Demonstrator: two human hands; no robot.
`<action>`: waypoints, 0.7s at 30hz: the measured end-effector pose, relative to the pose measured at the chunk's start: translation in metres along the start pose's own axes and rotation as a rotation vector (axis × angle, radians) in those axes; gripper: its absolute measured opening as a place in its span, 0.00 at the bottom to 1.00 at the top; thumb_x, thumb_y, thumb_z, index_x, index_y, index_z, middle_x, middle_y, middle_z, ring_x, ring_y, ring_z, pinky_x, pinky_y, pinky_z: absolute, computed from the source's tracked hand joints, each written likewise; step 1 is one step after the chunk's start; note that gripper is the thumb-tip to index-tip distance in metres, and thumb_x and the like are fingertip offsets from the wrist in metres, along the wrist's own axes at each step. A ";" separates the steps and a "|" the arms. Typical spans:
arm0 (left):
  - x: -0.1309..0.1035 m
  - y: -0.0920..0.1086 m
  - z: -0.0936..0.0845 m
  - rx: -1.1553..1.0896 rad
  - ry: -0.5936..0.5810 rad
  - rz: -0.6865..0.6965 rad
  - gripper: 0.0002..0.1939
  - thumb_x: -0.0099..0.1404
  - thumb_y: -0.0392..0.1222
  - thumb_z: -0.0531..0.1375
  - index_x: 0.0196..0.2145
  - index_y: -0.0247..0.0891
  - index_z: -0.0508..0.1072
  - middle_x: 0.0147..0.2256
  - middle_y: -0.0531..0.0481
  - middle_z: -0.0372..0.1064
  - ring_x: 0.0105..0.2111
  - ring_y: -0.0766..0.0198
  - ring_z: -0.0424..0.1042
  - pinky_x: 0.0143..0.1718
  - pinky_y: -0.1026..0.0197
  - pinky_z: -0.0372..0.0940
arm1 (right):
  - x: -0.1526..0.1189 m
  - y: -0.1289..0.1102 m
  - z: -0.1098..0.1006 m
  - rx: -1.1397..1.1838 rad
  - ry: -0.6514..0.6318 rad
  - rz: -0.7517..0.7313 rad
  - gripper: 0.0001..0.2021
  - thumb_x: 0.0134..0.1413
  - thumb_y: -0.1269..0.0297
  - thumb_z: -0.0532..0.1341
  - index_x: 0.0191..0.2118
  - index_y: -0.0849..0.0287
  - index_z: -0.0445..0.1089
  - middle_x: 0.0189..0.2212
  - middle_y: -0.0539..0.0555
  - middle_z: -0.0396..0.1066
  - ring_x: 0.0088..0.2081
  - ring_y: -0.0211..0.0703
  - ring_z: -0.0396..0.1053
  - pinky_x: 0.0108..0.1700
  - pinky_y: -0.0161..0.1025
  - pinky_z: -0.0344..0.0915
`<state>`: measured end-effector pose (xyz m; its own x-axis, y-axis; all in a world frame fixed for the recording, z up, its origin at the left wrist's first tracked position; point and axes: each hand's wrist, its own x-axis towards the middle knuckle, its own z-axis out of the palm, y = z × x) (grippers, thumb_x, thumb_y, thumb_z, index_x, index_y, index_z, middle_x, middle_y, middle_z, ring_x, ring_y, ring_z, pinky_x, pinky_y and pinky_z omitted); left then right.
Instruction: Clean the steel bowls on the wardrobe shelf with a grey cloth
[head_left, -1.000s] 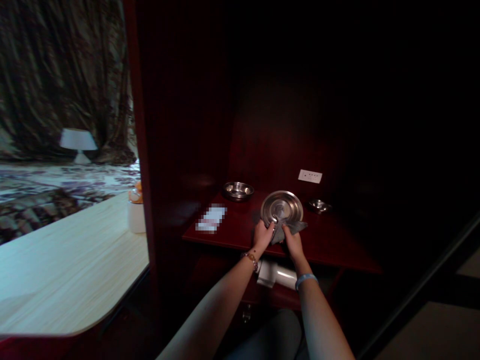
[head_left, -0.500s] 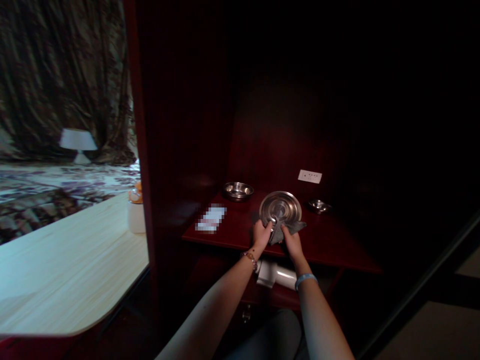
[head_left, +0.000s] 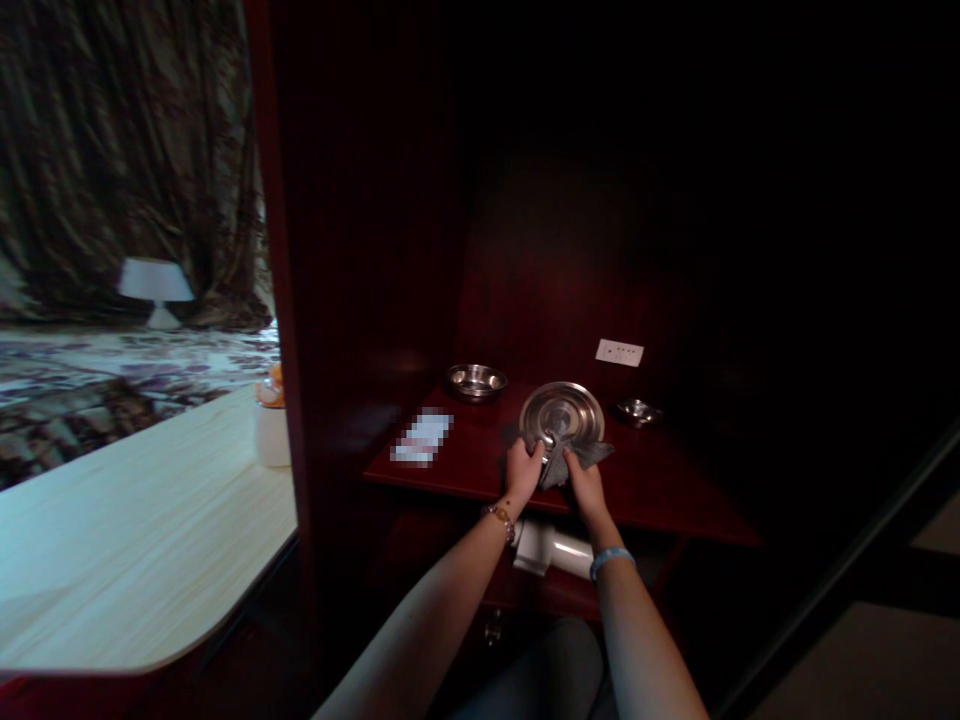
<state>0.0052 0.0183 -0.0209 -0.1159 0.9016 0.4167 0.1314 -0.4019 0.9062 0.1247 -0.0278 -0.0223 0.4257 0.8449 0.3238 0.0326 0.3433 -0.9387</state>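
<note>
Head view: a shiny metal bowl [head_left: 564, 408] tips its inside toward you, above the dark red desk [head_left: 660, 480]. Your left hand [head_left: 523, 468] pinches its near edge, and your right hand [head_left: 587, 487] grips a gray cloth [head_left: 556, 468] against it — both thumbs on top. Farther back, a round metal dish [head_left: 477, 394] sits left, and a small bowl [head_left: 638, 412] sits right — near a white wall socket [head_left: 619, 353]. Far left, there's a white lamp [head_left: 157, 281].

Shiny steel dish [head_left: 561, 410], tilted, grey cloth [head_left: 559, 468] bunched over its near rim, near the counter [head_left: 667, 485] front edge
</note>
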 end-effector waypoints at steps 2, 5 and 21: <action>0.000 0.000 0.000 0.003 -0.007 0.001 0.08 0.62 0.42 0.59 0.35 0.34 0.74 0.34 0.41 0.77 0.34 0.59 0.76 0.36 0.62 0.65 | 0.000 0.000 0.000 -0.006 0.008 -0.004 0.25 0.42 0.42 0.66 0.37 0.61 0.73 0.27 0.53 0.76 0.25 0.43 0.70 0.26 0.37 0.65; -0.001 0.001 0.000 -0.008 -0.018 -0.011 0.08 0.62 0.43 0.61 0.36 0.35 0.74 0.36 0.41 0.77 0.35 0.59 0.76 0.37 0.62 0.65 | 0.000 0.000 -0.001 -0.012 0.027 -0.005 0.26 0.41 0.43 0.66 0.38 0.61 0.73 0.30 0.55 0.77 0.28 0.45 0.71 0.28 0.38 0.66; -0.001 -0.001 0.002 -0.152 -0.066 0.007 0.09 0.60 0.38 0.62 0.39 0.35 0.73 0.40 0.42 0.77 0.41 0.59 0.75 0.44 0.61 0.65 | 0.000 0.001 -0.001 -0.014 0.012 0.016 0.25 0.42 0.42 0.66 0.36 0.61 0.73 0.25 0.53 0.75 0.24 0.43 0.69 0.27 0.37 0.64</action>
<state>0.0068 0.0181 -0.0224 -0.0494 0.9052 0.4221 -0.0190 -0.4233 0.9058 0.1260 -0.0278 -0.0233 0.4369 0.8454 0.3072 0.0384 0.3237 -0.9454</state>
